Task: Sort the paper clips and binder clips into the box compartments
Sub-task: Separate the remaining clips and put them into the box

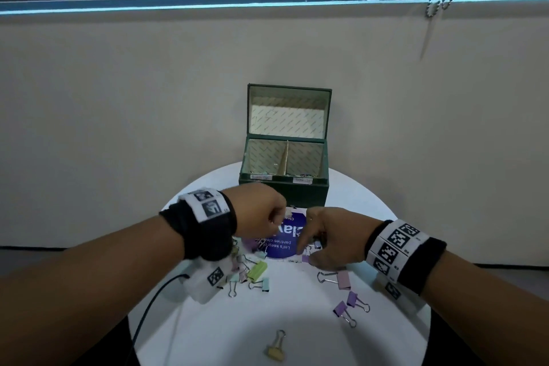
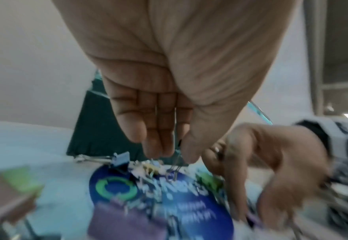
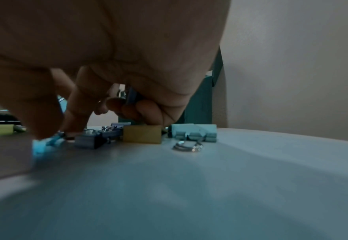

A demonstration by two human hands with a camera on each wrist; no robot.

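The green box (image 1: 297, 192) stands open at the table's far edge, its two compartments split by a divider. My left hand (image 1: 277, 218) hovers in front of it. In the left wrist view this hand (image 2: 176, 152) pinches thin wire paper clips (image 2: 174, 170) between thumb and fingers. My right hand (image 1: 307, 251) reaches down among small clips on a blue sticker (image 1: 282, 242). In the right wrist view its curled last fingers (image 3: 146, 110) hold a bluish binder clip (image 3: 131, 95), while thumb and forefinger touch a light blue clip (image 3: 45, 144).
Binder clips lie scattered on the round white table (image 1: 237, 336): green (image 1: 257, 270), pink (image 1: 343, 279), two purple (image 1: 352, 298), yellow (image 1: 276, 352) near me. Close to my right hand sit yellow (image 3: 142, 134) and pale teal (image 3: 193, 131) ones. A black cable (image 1: 148, 306) hangs left.
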